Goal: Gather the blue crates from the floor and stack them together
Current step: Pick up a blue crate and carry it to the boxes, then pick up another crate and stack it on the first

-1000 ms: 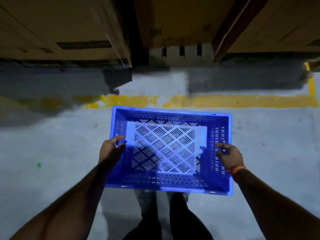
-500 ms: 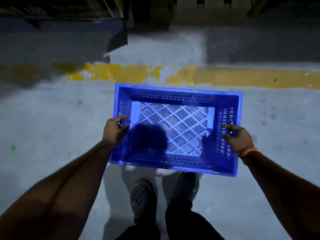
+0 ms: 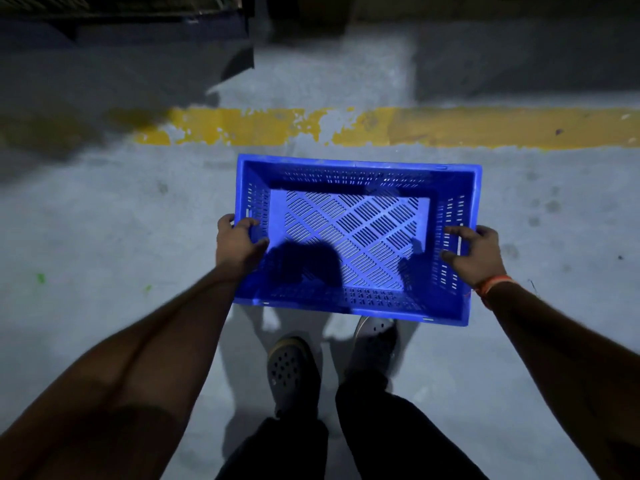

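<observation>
I have the blue crate (image 3: 356, 237) held level just ahead of me at 12 o'clock, its long axis running 9 to 3, above the grey floor (image 3: 104, 220). My left hand (image 3: 239, 242) grips the 9 o'clock end wall, fingers curled over the rim; my right hand (image 3: 476, 249) clasps the 3 o'clock end likewise. Both sit equally near. No stack shows yet.

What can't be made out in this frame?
- Other crates or a stack: none in the head view.
- Dark objects along the top edge: cut off, unlit.
- Floor under the blue crate: covered by it.
- Left hand and right hand fingertips: hidden by the crate's walls.
</observation>
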Demonstrator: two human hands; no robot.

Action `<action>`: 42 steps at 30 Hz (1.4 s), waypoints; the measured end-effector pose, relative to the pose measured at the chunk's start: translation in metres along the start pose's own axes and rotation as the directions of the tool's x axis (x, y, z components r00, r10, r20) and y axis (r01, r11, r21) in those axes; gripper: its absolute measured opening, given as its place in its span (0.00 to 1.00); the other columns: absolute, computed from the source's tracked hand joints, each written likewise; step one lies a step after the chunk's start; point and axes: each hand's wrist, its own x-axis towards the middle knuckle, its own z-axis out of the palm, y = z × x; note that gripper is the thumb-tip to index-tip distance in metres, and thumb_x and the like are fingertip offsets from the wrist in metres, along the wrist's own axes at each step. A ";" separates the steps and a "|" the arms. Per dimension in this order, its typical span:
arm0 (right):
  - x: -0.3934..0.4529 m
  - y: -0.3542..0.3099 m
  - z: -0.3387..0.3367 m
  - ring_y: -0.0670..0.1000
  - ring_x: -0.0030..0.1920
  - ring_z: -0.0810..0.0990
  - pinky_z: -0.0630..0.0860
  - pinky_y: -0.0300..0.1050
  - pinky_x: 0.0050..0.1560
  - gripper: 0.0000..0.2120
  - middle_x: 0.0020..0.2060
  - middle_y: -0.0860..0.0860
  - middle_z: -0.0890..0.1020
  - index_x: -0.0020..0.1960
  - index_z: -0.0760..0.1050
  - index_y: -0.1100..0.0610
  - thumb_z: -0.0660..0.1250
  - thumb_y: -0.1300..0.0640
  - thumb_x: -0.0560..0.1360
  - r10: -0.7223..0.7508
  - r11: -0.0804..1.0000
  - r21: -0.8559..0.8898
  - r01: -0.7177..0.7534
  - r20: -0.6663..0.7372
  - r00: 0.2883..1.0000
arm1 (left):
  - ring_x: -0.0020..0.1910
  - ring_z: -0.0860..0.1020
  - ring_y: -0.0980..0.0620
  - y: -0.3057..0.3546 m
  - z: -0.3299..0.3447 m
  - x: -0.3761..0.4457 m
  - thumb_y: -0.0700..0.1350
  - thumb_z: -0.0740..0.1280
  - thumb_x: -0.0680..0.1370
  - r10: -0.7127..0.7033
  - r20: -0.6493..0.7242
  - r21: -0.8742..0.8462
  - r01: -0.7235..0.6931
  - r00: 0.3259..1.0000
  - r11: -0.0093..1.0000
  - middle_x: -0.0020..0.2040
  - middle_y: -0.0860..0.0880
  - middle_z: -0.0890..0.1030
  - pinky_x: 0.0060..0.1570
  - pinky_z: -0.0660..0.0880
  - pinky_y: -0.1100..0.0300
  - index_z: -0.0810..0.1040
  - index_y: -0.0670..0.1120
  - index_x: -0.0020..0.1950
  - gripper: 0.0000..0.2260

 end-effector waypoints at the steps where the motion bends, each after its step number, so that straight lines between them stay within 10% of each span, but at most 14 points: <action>1: -0.010 -0.006 -0.005 0.64 0.66 0.71 0.67 0.55 0.72 0.24 0.68 0.62 0.66 0.64 0.78 0.50 0.75 0.57 0.69 0.001 1.000 -0.010 -0.001 -0.009 1.000 | 0.69 0.71 0.40 0.010 -0.007 -0.012 0.48 0.73 0.74 0.018 -0.014 0.012 -0.018 1.000 1.000 0.74 0.38 0.61 0.69 0.67 0.56 0.77 0.46 0.66 0.21; 8: -0.120 -0.085 -0.076 0.58 0.61 0.76 0.70 0.50 0.69 0.21 0.63 0.61 0.72 0.61 0.79 0.54 0.73 0.68 0.70 -0.172 0.966 0.189 0.175 -0.029 0.985 | 0.65 0.73 0.46 0.102 -0.088 -0.121 0.40 0.71 0.75 0.269 -0.018 -0.091 -0.269 0.963 0.959 0.71 0.38 0.68 0.59 0.60 0.77 0.80 0.45 0.62 0.15; 12: -0.203 -0.140 -0.132 0.58 0.50 0.82 0.78 0.48 0.59 0.18 0.58 0.55 0.78 0.57 0.79 0.49 0.69 0.68 0.73 -0.139 0.903 0.405 0.141 -0.034 0.990 | 0.51 0.80 0.51 0.168 -0.159 -0.199 0.45 0.66 0.73 0.345 0.113 -0.239 -0.312 0.932 0.920 0.61 0.47 0.76 0.60 0.75 0.60 0.82 0.48 0.57 0.14; 17: -0.307 -0.186 -0.205 0.56 0.51 0.83 0.79 0.55 0.57 0.14 0.50 0.51 0.85 0.55 0.82 0.50 0.68 0.63 0.73 -0.204 0.859 0.478 0.185 -0.011 0.979 | 0.45 0.81 0.56 0.235 -0.252 -0.310 0.45 0.68 0.78 0.474 0.160 -0.311 -0.411 0.866 0.857 0.61 0.53 0.80 0.49 0.74 0.67 0.81 0.52 0.60 0.11; 25: -0.396 -0.196 -0.283 0.51 0.44 0.84 0.79 0.45 0.47 0.08 0.43 0.46 0.85 0.51 0.82 0.49 0.68 0.59 0.76 -0.161 0.821 0.510 0.258 -0.226 0.961 | 0.44 0.81 0.40 0.295 -0.307 -0.378 0.42 0.68 0.79 0.636 0.156 -0.398 -0.542 0.756 0.740 0.53 0.53 0.84 0.42 0.78 0.55 0.81 0.51 0.58 0.09; 37: -0.507 -0.189 -0.254 0.48 0.43 0.84 0.80 0.45 0.48 0.07 0.44 0.48 0.85 0.52 0.82 0.50 0.68 0.58 0.77 0.232 0.740 0.652 0.166 -0.479 0.847 | 0.34 0.76 0.59 0.332 -0.317 -0.394 0.41 0.69 0.79 0.810 0.442 -0.364 -0.747 0.386 0.556 0.49 0.54 0.82 0.34 0.69 0.71 0.82 0.51 0.58 0.09; 42: -0.554 -0.197 -0.189 0.48 0.42 0.84 0.76 0.40 0.42 0.07 0.43 0.49 0.85 0.52 0.82 0.49 0.68 0.57 0.77 0.420 0.636 0.762 0.121 -0.473 0.774 | 0.33 0.77 0.48 0.322 -0.318 -0.391 0.41 0.68 0.79 0.791 0.572 -0.362 -0.798 0.218 0.482 0.48 0.52 0.82 0.30 0.70 0.62 0.82 0.54 0.57 0.11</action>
